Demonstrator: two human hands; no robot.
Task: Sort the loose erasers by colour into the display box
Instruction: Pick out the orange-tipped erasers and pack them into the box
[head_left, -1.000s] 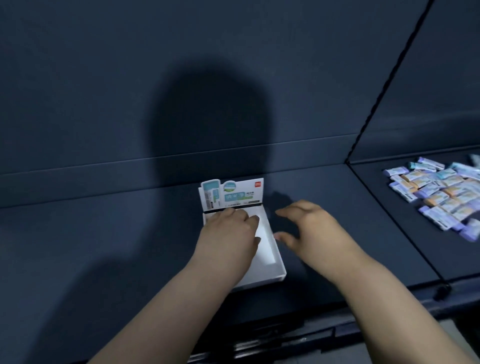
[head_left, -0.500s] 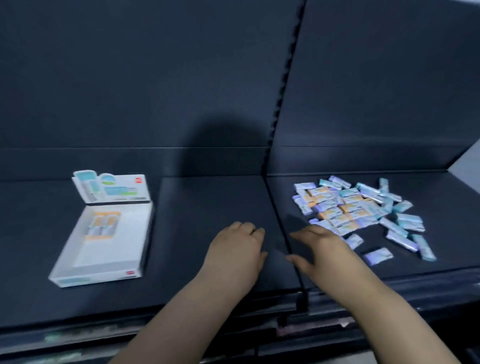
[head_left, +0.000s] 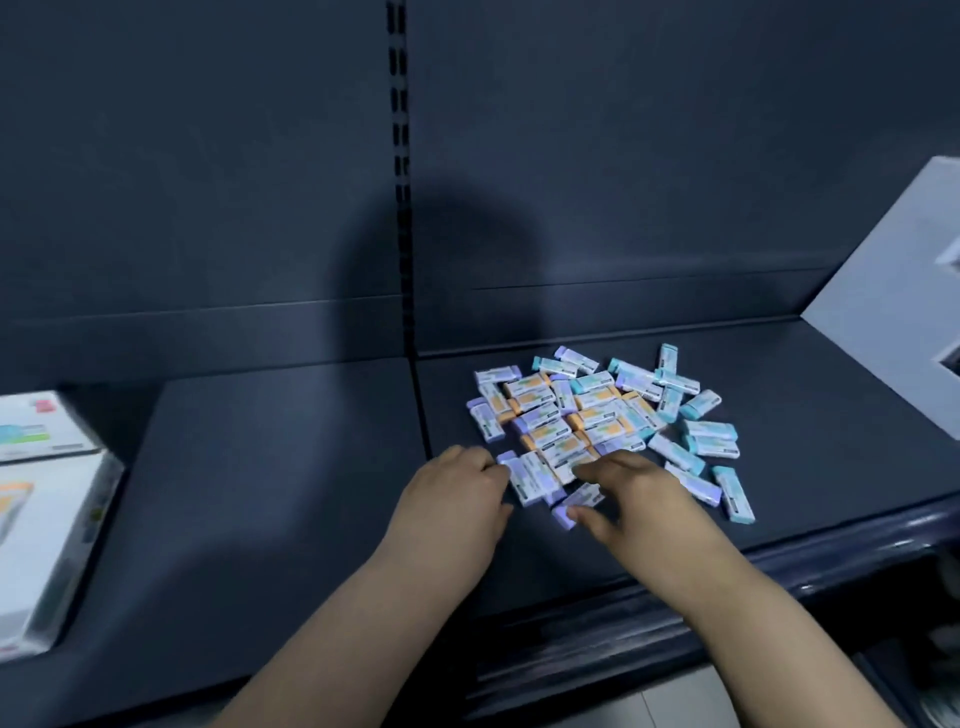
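Two hands reach the near edge of a pile of erasers (head_left: 587, 410) on a dark shelf (head_left: 291, 467).

The left hand (head_left: 457, 499) has bent fingers, with its tips against a purple eraser (head_left: 524, 475); I cannot tell if it holds it. The right hand (head_left: 639, 499) is spread, and its thumb touches another purple eraser (head_left: 582, 501). Orange ones lie in the middle of the pile, and blue-green ones lie on the right. The white display box (head_left: 47, 519) sits well apart at the far left, cut off by the edge.
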